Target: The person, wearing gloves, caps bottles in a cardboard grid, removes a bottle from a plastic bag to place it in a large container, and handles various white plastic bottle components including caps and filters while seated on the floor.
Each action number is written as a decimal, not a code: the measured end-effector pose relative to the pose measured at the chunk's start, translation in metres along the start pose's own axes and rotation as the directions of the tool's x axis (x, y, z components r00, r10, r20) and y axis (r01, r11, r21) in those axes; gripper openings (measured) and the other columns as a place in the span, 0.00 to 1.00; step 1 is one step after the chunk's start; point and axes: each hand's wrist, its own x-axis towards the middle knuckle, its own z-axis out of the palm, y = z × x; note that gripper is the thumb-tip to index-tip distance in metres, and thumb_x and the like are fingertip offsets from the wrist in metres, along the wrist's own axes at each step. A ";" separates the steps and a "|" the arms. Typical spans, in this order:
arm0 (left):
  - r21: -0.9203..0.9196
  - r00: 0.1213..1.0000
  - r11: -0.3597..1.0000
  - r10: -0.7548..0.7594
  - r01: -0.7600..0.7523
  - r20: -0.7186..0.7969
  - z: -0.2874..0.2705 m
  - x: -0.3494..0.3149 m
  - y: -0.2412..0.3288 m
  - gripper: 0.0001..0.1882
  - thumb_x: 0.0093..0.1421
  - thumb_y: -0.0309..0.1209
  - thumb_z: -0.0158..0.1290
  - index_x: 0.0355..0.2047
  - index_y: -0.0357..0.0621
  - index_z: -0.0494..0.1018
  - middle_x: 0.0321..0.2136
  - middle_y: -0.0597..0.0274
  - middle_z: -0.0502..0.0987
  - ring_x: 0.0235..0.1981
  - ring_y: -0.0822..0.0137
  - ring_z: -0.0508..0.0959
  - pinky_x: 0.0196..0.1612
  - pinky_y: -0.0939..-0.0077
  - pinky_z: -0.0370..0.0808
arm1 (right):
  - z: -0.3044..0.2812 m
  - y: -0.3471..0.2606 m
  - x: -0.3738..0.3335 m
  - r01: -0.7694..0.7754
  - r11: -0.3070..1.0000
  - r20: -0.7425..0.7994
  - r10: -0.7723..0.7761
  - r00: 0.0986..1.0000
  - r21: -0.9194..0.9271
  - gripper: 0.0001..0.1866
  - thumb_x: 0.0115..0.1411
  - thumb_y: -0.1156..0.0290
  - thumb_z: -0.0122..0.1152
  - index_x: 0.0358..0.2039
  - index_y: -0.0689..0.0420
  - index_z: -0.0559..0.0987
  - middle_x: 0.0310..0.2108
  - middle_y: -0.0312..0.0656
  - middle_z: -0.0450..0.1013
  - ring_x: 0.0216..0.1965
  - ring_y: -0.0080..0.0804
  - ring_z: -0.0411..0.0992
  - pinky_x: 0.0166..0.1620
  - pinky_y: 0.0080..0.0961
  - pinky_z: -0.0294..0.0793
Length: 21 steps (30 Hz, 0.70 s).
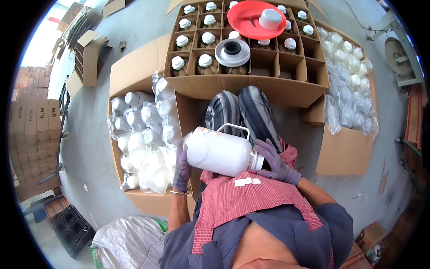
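Observation:
A white jug with a looped handle and an orange-and-white label lies sideways above my lap, its neck to the right. My left hand, in a purple-grey glove, presses against the jug's base. Around the neck end is my right hand, gloved alike, its thumb side hidden from view. Between them the two hands hold the jug level. Beyond my knees stands a divided cardboard carton with white-capped bottles in many of its compartments.
On the carton rest a red plate with a grey cup, and a white round part with a black centre. Cartons of plastic-wrapped white parts flank me, left and right. A white sack lies lower left.

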 end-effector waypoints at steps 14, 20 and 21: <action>0.474 0.903 0.827 0.089 -0.302 0.420 -0.007 0.019 -0.025 0.30 0.61 0.34 0.55 0.61 0.41 0.59 0.56 0.55 0.70 0.54 0.60 0.72 0.57 0.67 0.69 | -0.074 -0.083 0.158 0.408 0.810 -0.182 -0.365 0.913 0.422 0.46 0.46 0.65 0.75 0.62 0.62 0.61 0.53 0.47 0.67 0.56 0.41 0.65 0.60 0.33 0.63; 0.259 0.907 0.940 0.101 -0.222 0.409 0.033 0.024 -0.027 0.29 0.60 0.33 0.55 0.60 0.40 0.61 0.54 0.54 0.71 0.52 0.60 0.73 0.55 0.67 0.70 | -0.090 -0.095 0.160 0.342 0.923 -0.365 -0.262 0.893 0.174 0.46 0.44 0.63 0.75 0.61 0.61 0.63 0.49 0.47 0.69 0.50 0.41 0.68 0.55 0.33 0.65; 0.235 0.907 0.948 0.103 -0.213 0.408 0.037 0.025 -0.025 0.28 0.60 0.33 0.55 0.59 0.40 0.61 0.54 0.54 0.71 0.51 0.60 0.74 0.54 0.67 0.71 | -0.090 -0.099 0.160 0.302 0.937 -0.392 -0.215 0.894 0.173 0.46 0.42 0.60 0.76 0.61 0.60 0.64 0.49 0.46 0.69 0.49 0.40 0.69 0.54 0.33 0.64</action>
